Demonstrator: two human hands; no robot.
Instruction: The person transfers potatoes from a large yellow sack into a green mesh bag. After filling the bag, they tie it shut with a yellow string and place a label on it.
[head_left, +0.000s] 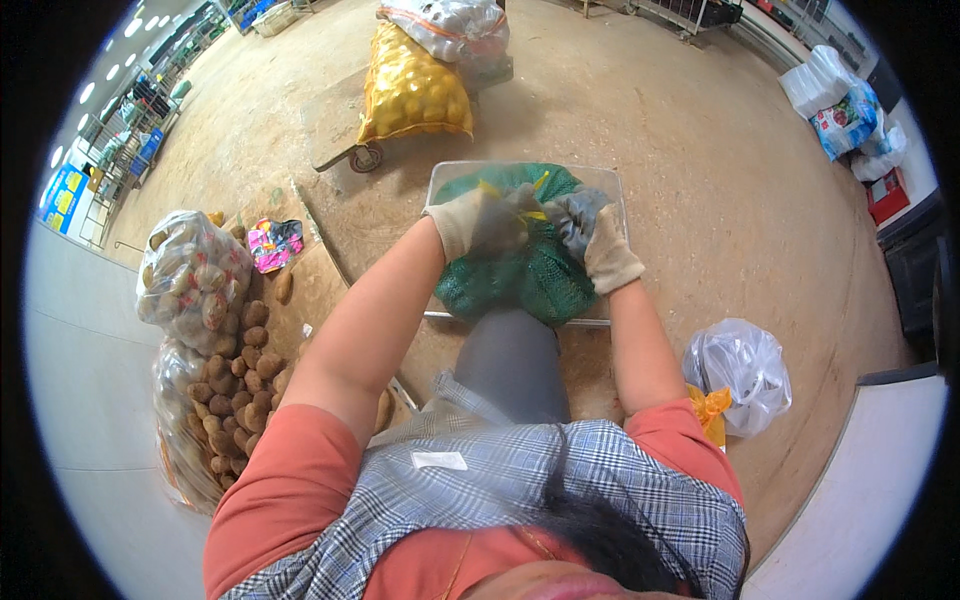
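A full green mesh sack (517, 289) rests against my raised knee, over a flat metal-rimmed platform (621, 196). My left hand (487, 221), in a soiled cream work glove, is closed on the gathered top of the sack and blurred. Strips of yellow tie (535, 216) stick out between the hands. My right hand (589, 225), in a glove with a grey palm coating, grips the sack's upper right side. The sack's contents cannot be made out through the mesh.
Loose brown potatoes (247, 390) lie at the left beside a clear bag of produce (199, 277). Ahead, a wheeled flatbed cart (341, 127) bears a yellow mesh sack (416, 86). A clear plastic bag (742, 375) sits at the right, near a white wall panel (862, 465).
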